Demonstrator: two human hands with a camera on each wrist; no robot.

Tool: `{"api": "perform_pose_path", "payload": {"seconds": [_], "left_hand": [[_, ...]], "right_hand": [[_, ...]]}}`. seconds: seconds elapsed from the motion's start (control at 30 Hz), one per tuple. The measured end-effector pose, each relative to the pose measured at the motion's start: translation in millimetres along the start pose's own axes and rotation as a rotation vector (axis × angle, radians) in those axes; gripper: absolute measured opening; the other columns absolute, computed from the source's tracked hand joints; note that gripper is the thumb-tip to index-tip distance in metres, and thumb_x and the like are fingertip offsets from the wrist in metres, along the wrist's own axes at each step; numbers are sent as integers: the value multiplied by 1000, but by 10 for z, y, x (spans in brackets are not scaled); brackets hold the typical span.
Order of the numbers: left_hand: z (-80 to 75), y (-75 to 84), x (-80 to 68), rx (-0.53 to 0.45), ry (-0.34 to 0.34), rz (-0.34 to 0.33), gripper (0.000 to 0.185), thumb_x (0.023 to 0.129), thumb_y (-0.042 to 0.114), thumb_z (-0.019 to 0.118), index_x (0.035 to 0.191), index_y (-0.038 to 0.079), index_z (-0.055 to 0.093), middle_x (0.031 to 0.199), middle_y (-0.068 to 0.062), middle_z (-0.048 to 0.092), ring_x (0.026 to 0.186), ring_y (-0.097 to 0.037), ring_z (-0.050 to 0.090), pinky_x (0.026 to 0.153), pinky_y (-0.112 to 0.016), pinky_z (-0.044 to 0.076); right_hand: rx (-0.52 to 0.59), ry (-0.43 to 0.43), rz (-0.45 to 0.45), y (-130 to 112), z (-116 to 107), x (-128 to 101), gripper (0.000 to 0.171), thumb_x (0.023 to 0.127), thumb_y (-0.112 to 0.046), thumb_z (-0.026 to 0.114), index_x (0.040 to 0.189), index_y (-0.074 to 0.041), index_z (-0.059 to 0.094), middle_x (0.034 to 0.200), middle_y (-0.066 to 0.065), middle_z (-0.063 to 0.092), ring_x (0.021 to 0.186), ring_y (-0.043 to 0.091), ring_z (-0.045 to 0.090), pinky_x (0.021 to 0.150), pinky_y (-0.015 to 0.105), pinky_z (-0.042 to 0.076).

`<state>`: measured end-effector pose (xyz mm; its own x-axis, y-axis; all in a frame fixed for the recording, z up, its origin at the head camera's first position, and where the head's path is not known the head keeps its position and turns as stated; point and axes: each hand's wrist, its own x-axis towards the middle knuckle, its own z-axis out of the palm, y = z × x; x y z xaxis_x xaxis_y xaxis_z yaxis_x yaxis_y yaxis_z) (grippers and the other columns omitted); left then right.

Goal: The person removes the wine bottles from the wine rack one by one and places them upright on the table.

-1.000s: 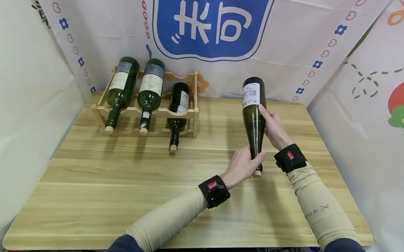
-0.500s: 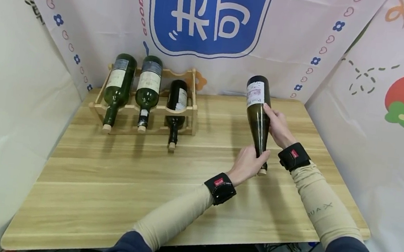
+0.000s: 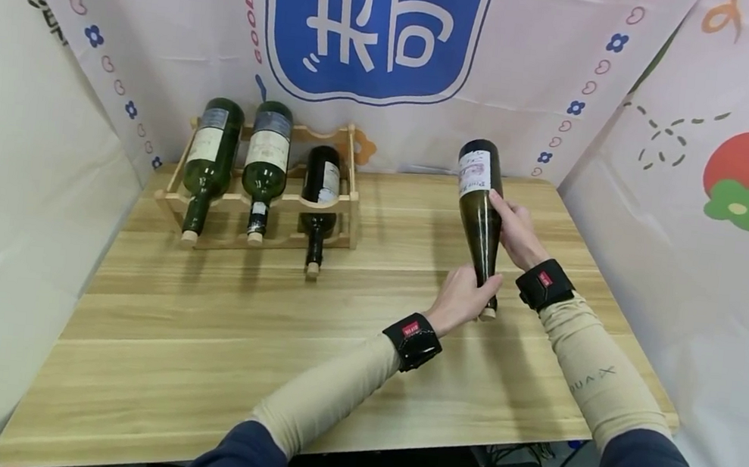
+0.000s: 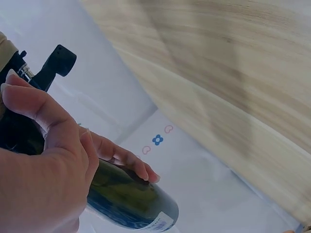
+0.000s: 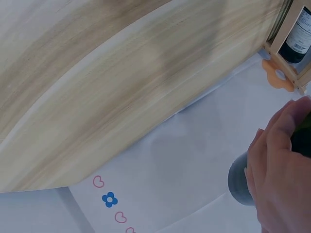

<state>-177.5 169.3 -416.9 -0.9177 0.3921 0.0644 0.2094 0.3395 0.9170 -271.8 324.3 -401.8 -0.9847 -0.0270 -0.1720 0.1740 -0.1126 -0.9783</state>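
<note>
I hold a dark green wine bottle [image 3: 479,214] tilted above the right part of the wooden table [image 3: 267,344], base up and away, corked neck toward me. My left hand [image 3: 467,296] grips its neck just above the cork. My right hand [image 3: 512,229] holds the body below the white label. In the left wrist view the fingers [image 4: 121,158] curl round the dark glass bottle [image 4: 131,201]. The right wrist view shows my right hand [image 5: 282,179] against the bottle's base [image 5: 239,187].
A wooden rack [image 3: 343,204] stands at the back left of the table with three bottles lying in it, necks toward me: two on top [image 3: 207,155] [image 3: 264,157] and one lower [image 3: 319,197]. Printed fabric walls [image 3: 382,29] enclose the back and both sides.
The bottle and both hands have stayed nearly where they were, shifting slightly; the head view has drifted so the rack sits a little further left.
</note>
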Motion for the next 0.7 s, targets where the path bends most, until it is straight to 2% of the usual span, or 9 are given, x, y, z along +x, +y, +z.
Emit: {"api": "perform_pose_path", "payload": {"seconds": [0.27, 0.4, 0.47, 0.57, 0.67, 0.7], "left_hand": [[59, -8, 30, -54, -27, -36, 33, 95, 28, 58, 66, 12, 53, 48, 5, 49, 36, -5, 46, 36, -19, 36], [105, -38, 44, -73, -7, -54, 31, 93, 26, 60, 66, 11, 54, 47, 6, 49, 35, -4, 46, 36, -18, 36], [124, -50, 55, -77, 8, -59, 30, 92, 26, 62, 66, 11, 55, 47, 6, 49, 36, -4, 46, 36, -18, 36], [143, -33, 77, -102, 24, -83, 31, 91, 27, 63, 64, 13, 56, 47, 7, 49, 37, -4, 47, 38, -18, 36], [144, 30, 97, -159, 27, -120, 32, 90, 27, 63, 62, 14, 56, 48, 7, 51, 40, -5, 47, 39, -19, 35], [145, 54, 103, -185, 28, -131, 32, 90, 27, 63, 62, 14, 56, 48, 7, 51, 40, -6, 47, 39, -19, 34]], "right_hand": [[-8, 18, 25, 38, -72, 18, 71, 100, -42, 47, 146, 8, 28, 99, -2, 59, 82, 6, 60, 71, 18, 52], [-34, 24, 27, 45, -72, -13, 68, 101, -41, 45, 145, 9, 29, 100, -2, 58, 83, 7, 59, 72, 18, 52], [-59, 32, 16, 52, -83, -22, 66, 100, -42, 45, 142, 8, 34, 97, -3, 59, 81, 6, 59, 71, 19, 52], [-123, 54, -5, 50, -114, -42, 55, 101, -46, 41, 126, 2, 48, 88, -6, 61, 76, 5, 60, 70, 20, 52], [-249, 89, -48, 94, -204, -45, 45, 103, -48, 31, 111, -8, 51, 81, -8, 61, 73, 4, 61, 68, 22, 53], [-321, 91, -74, 106, -236, -65, 47, 104, -47, 27, 115, -8, 52, 85, -6, 62, 76, 5, 61, 69, 23, 54]]}}
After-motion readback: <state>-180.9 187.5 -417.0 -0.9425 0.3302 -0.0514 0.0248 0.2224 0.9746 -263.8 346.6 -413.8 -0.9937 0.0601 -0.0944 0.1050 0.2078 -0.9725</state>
